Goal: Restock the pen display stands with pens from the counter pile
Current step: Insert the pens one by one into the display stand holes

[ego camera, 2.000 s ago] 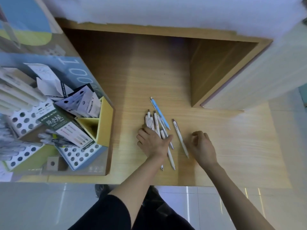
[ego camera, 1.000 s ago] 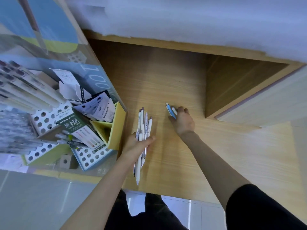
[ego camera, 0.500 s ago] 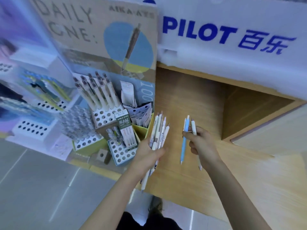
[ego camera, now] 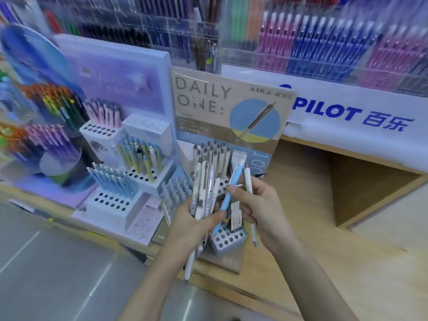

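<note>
Pens gripped by left hand, right hand pinching blue pen, stand half-hidden

Before the Daily One stand, which sits at the front edge of the counter, the left hand grips a bundle of pens. Just to its right, the right hand holds two pens. A tiered stand sits left of the Daily One stand. Wall racks rise behind, with the Pilot sign beneath them at right, over a recess in the counter.
</note>
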A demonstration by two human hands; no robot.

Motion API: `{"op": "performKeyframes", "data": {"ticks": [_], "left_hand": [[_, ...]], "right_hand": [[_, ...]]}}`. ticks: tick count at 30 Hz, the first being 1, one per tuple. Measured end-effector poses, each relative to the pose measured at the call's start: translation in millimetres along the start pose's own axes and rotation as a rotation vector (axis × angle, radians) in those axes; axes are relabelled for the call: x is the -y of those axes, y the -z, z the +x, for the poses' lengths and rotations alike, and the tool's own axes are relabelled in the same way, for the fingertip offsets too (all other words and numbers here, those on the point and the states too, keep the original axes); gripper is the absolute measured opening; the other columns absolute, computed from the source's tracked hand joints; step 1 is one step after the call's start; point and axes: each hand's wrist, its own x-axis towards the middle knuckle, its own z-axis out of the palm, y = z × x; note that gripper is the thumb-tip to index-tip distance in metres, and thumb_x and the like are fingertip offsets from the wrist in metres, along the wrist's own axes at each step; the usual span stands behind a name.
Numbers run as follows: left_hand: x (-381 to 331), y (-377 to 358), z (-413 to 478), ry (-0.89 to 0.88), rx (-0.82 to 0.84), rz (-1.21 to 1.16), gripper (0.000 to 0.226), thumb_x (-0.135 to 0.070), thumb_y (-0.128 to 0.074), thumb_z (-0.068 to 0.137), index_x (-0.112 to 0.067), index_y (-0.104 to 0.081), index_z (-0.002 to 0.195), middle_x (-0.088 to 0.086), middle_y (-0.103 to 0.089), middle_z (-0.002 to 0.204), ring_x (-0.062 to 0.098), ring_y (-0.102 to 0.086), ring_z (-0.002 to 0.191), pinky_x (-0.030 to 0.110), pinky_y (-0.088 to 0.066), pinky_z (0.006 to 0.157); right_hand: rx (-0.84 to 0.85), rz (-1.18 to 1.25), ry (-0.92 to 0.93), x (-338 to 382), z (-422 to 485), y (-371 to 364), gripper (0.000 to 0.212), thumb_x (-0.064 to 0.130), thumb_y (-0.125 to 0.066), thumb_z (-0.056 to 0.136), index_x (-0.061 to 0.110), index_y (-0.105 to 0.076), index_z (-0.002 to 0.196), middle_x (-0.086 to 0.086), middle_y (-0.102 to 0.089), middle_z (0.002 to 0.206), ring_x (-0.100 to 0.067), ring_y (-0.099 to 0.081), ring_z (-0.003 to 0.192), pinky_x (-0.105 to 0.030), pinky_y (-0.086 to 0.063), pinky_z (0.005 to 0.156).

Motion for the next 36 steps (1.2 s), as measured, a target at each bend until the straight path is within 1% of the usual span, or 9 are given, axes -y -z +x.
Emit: {"op": "performKeyframes", "data": {"ticks": [6,13,16,19,22,24,27,30,36], "left_hand": [[-5.6,95.6,-13.4,-0.021,0.003,0.054,0.02,-0.024,-0.081,0.073,-0.018,-0.067,0.087,-0.014,-0.067,0.056,-0.002,-0.06,0.048,0.009,-0.042,0.046],[-3.1,195.7,-29.6,-0.059,0.04,0.052,0.018,-0.015,-0.081,0.073,-0.017,-0.066,0.082,-0.005,-0.068,0.059,0.006,-0.062,0.051,0.014,-0.045,0.046],[3.5,231.4,-36.0,-0.047,0.024,0.052,0.017,-0.013,-0.081,0.073,-0.014,-0.065,0.08,-0.006,-0.064,0.052,0.006,-0.056,0.043,0.013,-0.042,0.044],[12.2,261.9,-38.3,-0.02,0.012,0.054,0.019,-0.013,-0.082,0.071,-0.01,-0.067,0.082,-0.006,-0.066,0.056,0.005,-0.057,0.047,0.016,-0.043,0.049],[19.3,286.6,-33.8,0.016,0.016,0.055,0.022,-0.016,-0.084,0.07,-0.011,-0.067,0.084,-0.005,-0.068,0.059,0.006,-0.06,0.05,0.017,-0.044,0.051],[22.8,300.1,-26.6,0.026,0.013,0.047,0.019,-0.017,-0.084,0.07,-0.013,-0.068,0.08,-0.003,-0.068,0.06,0.008,-0.06,0.05,0.018,-0.045,0.05],[28.1,318.3,-8.5,0.019,-0.06,0.028,0.01,-0.018,-0.082,0.072,-0.018,-0.073,0.074,-0.002,-0.068,0.06,0.007,-0.059,0.051,0.017,-0.046,0.049],[33.0,336.2,15.0,0.023,-0.125,0.044,0.013,-0.019,-0.081,0.073,-0.014,-0.069,0.076,-0.004,-0.063,0.053,0.006,-0.056,0.047,0.016,-0.044,0.048],[29.4,358.1,65.0,0.047,-0.079,0.093,0.024,-0.018,-0.079,0.076,-0.012,-0.056,0.074,-0.002,-0.057,0.047,0.008,-0.052,0.042,0.014,-0.044,0.044]], "right_hand": [[0.032,0.047,0.028,-1.9,-14.8,-89.4,0.02,0.009,-0.063,0.089,0.01,-0.05,0.075,0.001,-0.028,0.049,-0.014,-0.02,0.042,-0.024,-0.018,0.039],[0.039,0.024,0.114,-9.6,-19.2,-174.5,0.014,0.016,-0.063,0.091,0.011,-0.055,0.08,0.002,-0.028,0.05,-0.013,-0.022,0.042,-0.022,-0.022,0.037],[0.109,0.013,0.092,-14.6,-23.2,-200.7,0.013,0.016,-0.06,0.092,0.008,-0.055,0.082,0.002,-0.044,0.051,-0.011,-0.024,0.041,-0.021,-0.023,0.037],[0.142,0.01,0.06,-18.8,-23.9,-225.1,0.013,0.016,-0.058,0.093,0.004,-0.056,0.089,-0.004,-0.065,0.07,-0.012,-0.023,0.042,-0.021,-0.023,0.037],[0.158,-0.008,0.044,-24.9,-16.5,-247.4,0.009,0.013,-0.06,0.092,0.006,-0.054,0.091,-0.013,-0.065,0.078,-0.014,-0.022,0.043,-0.021,-0.022,0.038],[0.149,-0.001,0.055,-30.4,-7.8,-260.3,0.007,0.011,-0.06,0.091,0.008,-0.055,0.087,-0.008,-0.065,0.07,-0.012,-0.023,0.041,-0.02,-0.021,0.038],[0.0,-0.01,0.112,-41.0,10.2,-272.8,0.012,0.012,-0.063,0.09,0.013,-0.058,0.079,0.0,-0.059,0.058,-0.008,-0.027,0.038,-0.017,-0.026,0.036],[-0.235,-0.21,0.219,-56.3,32.4,-274.6,0.015,0.018,-0.067,0.088,0.014,-0.061,0.074,-0.003,-0.06,0.061,-0.007,-0.042,0.045,-0.013,-0.036,0.042],[-0.439,-0.421,0.215,-84.1,70.1,-273.3,0.023,0.02,-0.065,0.089,0.021,-0.055,0.069,-0.001,-0.051,0.06,-0.004,-0.042,0.049,-0.014,-0.033,0.044]]}}
